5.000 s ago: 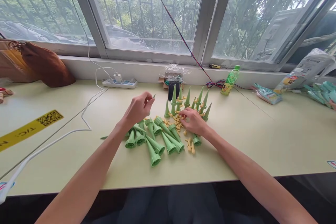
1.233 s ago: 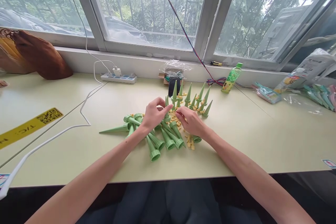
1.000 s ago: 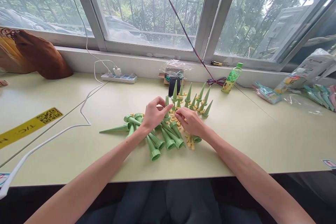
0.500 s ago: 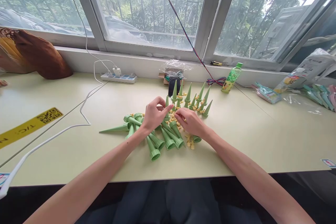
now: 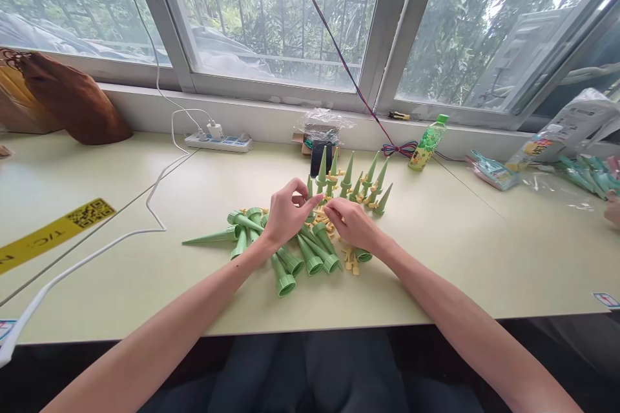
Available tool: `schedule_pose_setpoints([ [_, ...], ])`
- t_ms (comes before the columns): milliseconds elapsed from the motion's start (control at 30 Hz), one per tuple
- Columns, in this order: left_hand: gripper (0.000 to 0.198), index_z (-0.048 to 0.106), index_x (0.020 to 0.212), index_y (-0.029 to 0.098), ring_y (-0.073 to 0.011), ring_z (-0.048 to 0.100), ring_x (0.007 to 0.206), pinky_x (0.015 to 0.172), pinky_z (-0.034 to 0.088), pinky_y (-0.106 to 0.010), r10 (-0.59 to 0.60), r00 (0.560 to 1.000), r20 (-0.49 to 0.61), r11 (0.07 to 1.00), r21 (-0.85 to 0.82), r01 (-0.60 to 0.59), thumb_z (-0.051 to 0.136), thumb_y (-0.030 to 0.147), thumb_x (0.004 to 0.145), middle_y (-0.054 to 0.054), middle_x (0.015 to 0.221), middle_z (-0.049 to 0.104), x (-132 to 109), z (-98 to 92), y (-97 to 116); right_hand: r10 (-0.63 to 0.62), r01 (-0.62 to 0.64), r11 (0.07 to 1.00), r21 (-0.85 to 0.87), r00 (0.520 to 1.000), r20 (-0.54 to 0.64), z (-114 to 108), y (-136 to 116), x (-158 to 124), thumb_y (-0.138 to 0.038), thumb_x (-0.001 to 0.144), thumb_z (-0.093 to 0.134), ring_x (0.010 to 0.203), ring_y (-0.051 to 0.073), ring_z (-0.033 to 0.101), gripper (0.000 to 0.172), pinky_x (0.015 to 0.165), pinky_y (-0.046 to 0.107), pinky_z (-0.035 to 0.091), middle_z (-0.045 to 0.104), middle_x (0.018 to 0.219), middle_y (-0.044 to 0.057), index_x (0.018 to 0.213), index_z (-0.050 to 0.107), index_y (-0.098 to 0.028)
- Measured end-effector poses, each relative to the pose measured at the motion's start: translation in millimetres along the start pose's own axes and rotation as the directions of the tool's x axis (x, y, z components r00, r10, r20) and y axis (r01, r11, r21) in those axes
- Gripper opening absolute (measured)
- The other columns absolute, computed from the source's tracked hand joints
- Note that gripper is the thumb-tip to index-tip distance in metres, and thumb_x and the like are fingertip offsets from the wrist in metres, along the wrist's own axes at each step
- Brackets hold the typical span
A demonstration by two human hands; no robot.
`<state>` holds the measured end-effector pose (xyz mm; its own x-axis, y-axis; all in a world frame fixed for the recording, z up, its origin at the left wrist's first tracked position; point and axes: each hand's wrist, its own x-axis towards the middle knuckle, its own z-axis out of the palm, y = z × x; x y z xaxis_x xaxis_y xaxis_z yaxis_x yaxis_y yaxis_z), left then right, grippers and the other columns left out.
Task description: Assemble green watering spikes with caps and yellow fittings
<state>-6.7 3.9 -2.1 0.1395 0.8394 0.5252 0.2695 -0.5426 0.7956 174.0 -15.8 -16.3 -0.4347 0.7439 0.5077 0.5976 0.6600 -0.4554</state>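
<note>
My left hand (image 5: 287, 213) is closed around a green plastic watering spike (image 5: 310, 188), whose pointed tip stands upward beside the fingers. Close to its right, my right hand (image 5: 352, 222) has thumb and forefinger pinched at the spike's side; what they hold is hidden. Under and between the hands lie small yellow valve pieces (image 5: 352, 261). Several loose green spikes (image 5: 314, 263) are heaped around my left wrist, their open ends toward me. Beyond the hands, several green spikes (image 5: 347, 177) stand upright with yellow valves on them.
Behind the standing spikes are a dark phone (image 5: 321, 159) and a small box with clear plastic. A green-capped bottle (image 5: 428, 143) stands back right. A power strip (image 5: 219, 142) and white cable (image 5: 154, 203) lie left. Another person's hand (image 5: 612, 209) shows at the right edge near packets.
My hands stay almost in place, with the right fingers shifting slightly at the spike. Another person's hand has come into view at the right edge.
</note>
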Motion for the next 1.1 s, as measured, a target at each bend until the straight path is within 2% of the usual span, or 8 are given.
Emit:
schedule_pose_setpoints([
  [200,0.035,0.044,0.073,0.019,-0.0045,0.039,0.047,0.041,0.034,-0.018,0.011,1.0,-0.018,1.0,0.0,-0.011,0.072,0.039,0.078,0.005,0.067,0.043,0.3,-0.1,-0.3,0.001,-0.001,1.0,0.002,1.0,0.002,-0.3,-2.0,-0.3,-0.031,0.098,0.048,0.069,0.014,0.049,0.019,0.065,0.027,0.04,0.057,0.079,0.003,0.083,0.053,-0.019],
  [333,0.036,0.043,0.075,0.019,-0.0047,0.041,0.046,0.04,0.035,-0.017,-0.018,1.0,0.022,0.999,-0.031,0.019,0.072,0.041,0.078,0.006,0.066,0.042,0.1,-0.5,1.9,-0.017,0.017,1.0,-0.004,1.0,-0.025,1.4,0.7,-0.5,-0.029,0.098,0.047,0.07,0.015,0.05,0.018,0.065,0.028,0.04,0.059,0.081,0.004,0.085,0.054,-0.019],
  [467,0.034,0.047,0.08,0.019,-0.0061,0.048,0.051,0.042,0.041,-0.018,0.006,0.998,0.064,0.998,-0.065,-0.002,0.071,0.044,0.079,0.003,0.075,0.049,0.0,-0.7,4.9,-0.013,0.012,1.0,-0.013,0.996,-0.085,3.0,4.9,-0.3,-0.029,0.098,0.047,0.069,0.015,0.05,0.018,0.065,0.028,0.039,0.059,0.079,0.004,0.084,0.054,-0.019],
  [700,0.031,0.054,0.092,0.019,-0.0088,0.054,0.053,0.042,0.044,-0.018,0.008,0.992,0.129,0.992,-0.123,0.008,0.066,0.046,0.083,0.001,0.071,0.054,-2.1,-0.8,8.8,0.046,-0.046,0.999,0.006,0.99,-0.134,2.3,7.7,0.2,-0.027,0.096,0.048,0.063,0.015,0.047,0.019,0.061,0.027,0.036,0.055,0.07,0.001,0.079,0.052,-0.019],
  [867,0.033,0.053,0.095,0.018,-0.0098,0.054,0.05,0.039,0.043,-0.018,0.014,0.991,0.137,0.981,-0.192,0.013,0.054,0.051,0.091,0.002,0.062,0.052,-2.0,-0.6,8.2,0.065,-0.064,0.998,0.011,0.988,-0.144,1.9,6.2,0.5,-0.025,0.095,0.047,0.06,0.014,0.045,0.02,0.058,0.026,0.034,0.053,0.067,0.0,0.076,0.05,-0.02],
  [1100,0.035,0.053,0.096,0.018,-0.0097,0.053,0.047,0.039,0.044,-0.019,0.052,0.986,0.157,0.979,-0.202,-0.02,0.048,0.053,0.094,0.003,0.058,0.049,-3.6,-1.8,8.8,0.072,-0.073,0.997,-0.006,0.988,-0.137,0.4,4.7,0.9,-0.025,0.097,0.043,0.056,0.013,0.038,0.03,0.056,0.026,0.03,0.045,0.061,-0.001,0.067,0.04,-0.021],
])
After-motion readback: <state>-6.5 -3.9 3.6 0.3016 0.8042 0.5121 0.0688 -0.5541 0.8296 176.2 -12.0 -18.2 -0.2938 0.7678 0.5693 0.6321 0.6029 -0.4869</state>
